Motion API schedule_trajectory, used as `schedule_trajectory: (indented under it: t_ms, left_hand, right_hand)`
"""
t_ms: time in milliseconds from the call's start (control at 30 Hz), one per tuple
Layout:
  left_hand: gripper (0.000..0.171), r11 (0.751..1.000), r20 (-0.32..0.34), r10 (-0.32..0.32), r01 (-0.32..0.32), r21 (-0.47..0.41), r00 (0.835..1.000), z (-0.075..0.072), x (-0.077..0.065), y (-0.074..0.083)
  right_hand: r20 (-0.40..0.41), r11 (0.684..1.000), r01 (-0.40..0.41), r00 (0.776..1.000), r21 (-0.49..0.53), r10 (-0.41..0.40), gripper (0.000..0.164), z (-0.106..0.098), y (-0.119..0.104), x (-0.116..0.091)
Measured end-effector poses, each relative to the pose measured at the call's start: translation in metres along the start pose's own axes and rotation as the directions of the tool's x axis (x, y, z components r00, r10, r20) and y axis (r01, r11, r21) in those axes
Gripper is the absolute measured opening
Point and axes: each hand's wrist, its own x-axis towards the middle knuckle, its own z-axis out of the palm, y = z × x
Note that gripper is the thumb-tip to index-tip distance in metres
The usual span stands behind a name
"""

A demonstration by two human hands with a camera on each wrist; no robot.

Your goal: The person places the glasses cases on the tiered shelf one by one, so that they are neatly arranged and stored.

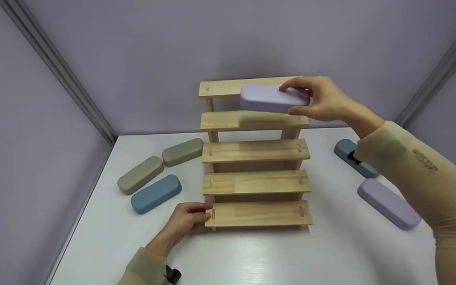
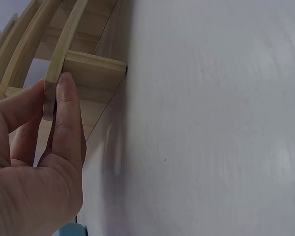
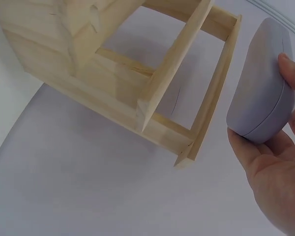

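We note the right hand (image 1: 325, 99) gripping the lilac case (image 1: 265, 99) (long axis nine-to-three); the left hand (image 1: 186, 218), seven o'clock from it, pinches the bottom shelf (image 1: 259, 213).

You've got loads of room along the front of the white table (image 1: 255, 255), plus a lane between the wooden rack (image 1: 255, 151) and the loose lilac case (image 1: 388, 204). Left's tighter: far olive case (image 1: 182, 152) right beside the rack. Your left hand (image 1: 188, 219) blocks the bottom step's left end; right hand (image 1: 319, 99) and held lilac case (image 1: 265, 97) block the top step.
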Motion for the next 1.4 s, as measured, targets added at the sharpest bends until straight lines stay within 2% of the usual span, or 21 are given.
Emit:
schedule_trajectory:
  t_ms: [333,500,667,1033,1400]
  left_hand:
    - [0.04,1.0,-0.011,-0.005,0.005,0.005,1.0,0.002,-0.005,0.001]
    - [0.039,1.0,-0.014,-0.008,0.008,0.007,1.0,0.003,-0.006,0.001]
    - [0.038,1.0,-0.013,-0.008,0.008,0.018,1.0,0.005,-0.007,0.001]
    - [0.04,1.0,-0.001,0.004,-0.004,0.004,1.0,0.009,-0.011,0.0]
    - [0.04,1.0,-0.004,-0.01,0.01,0.01,1.0,0.008,-0.016,-0.001]
  right_hand:
    - [0.047,0.996,-0.08,0.996,0.042,0.078,0.06,0.009,-0.026,0.066]
    - [0.088,0.994,-0.092,0.992,0.055,0.087,0.061,0.021,-0.035,0.089]
    - [0.138,0.996,-0.085,0.987,0.025,0.081,0.063,0.031,-0.042,0.106]
    - [0.105,0.997,-0.059,0.993,0.042,0.054,0.062,0.043,-0.04,0.121]
    - [0.131,0.99,-0.114,0.986,0.079,0.103,0.064,0.057,-0.042,0.123]
